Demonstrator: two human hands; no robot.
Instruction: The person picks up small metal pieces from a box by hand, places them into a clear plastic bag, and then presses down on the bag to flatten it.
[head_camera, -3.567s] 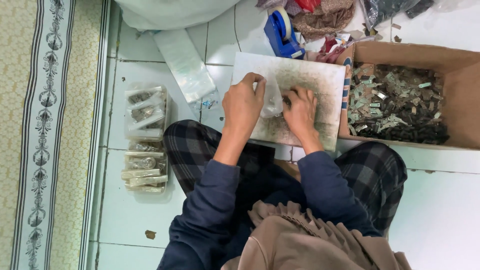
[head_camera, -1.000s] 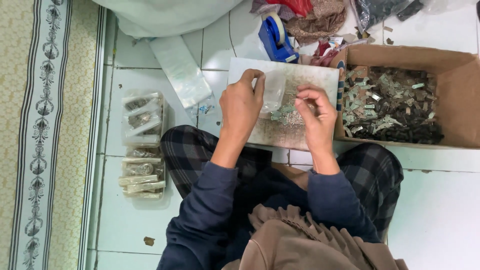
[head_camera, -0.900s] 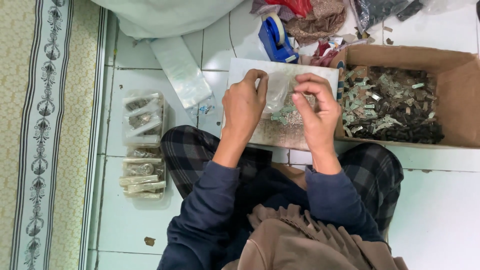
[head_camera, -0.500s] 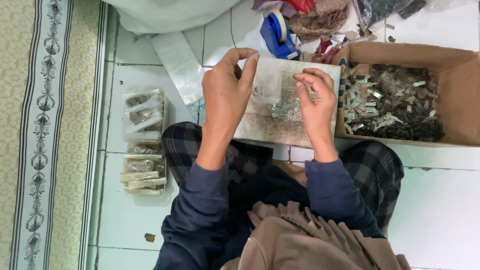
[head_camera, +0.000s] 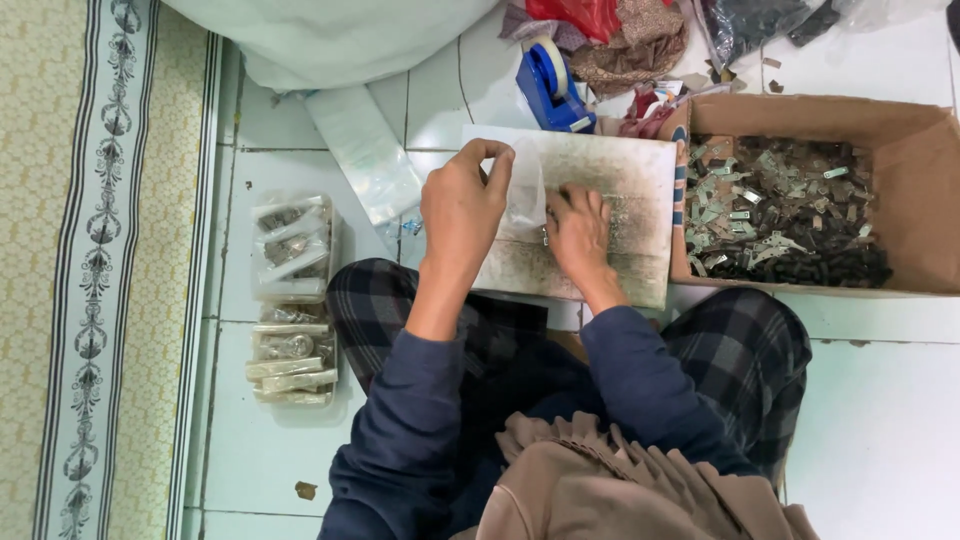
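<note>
A person sits cross-legged on a tiled floor, packing small metal parts into a clear bag (head_camera: 525, 195) over a worn white board (head_camera: 610, 215) on the lap. The left hand (head_camera: 462, 205) pinches the bag's mouth between thumb and fingers, holding it upright at 12 o'clock from the knees. The right hand (head_camera: 578, 232) lies curled and flat on the board just beside the bag, fingertips on a few loose parts; whether it grips any cannot be told. The step in hand looks like filling; the next move likely calls for sliding parts into the open mouth without spilling. At 3 o'clock a brown box (head_camera: 915, 140) holds grey and dark parts. At 9 o'clock filled clear packets (head_camera: 290, 300) lie stacked. At 12 o'clock sits a blue tape dispenser (head_camera: 550, 85); at 11 o'clock, empty bags (head_camera: 365, 155)
</note>
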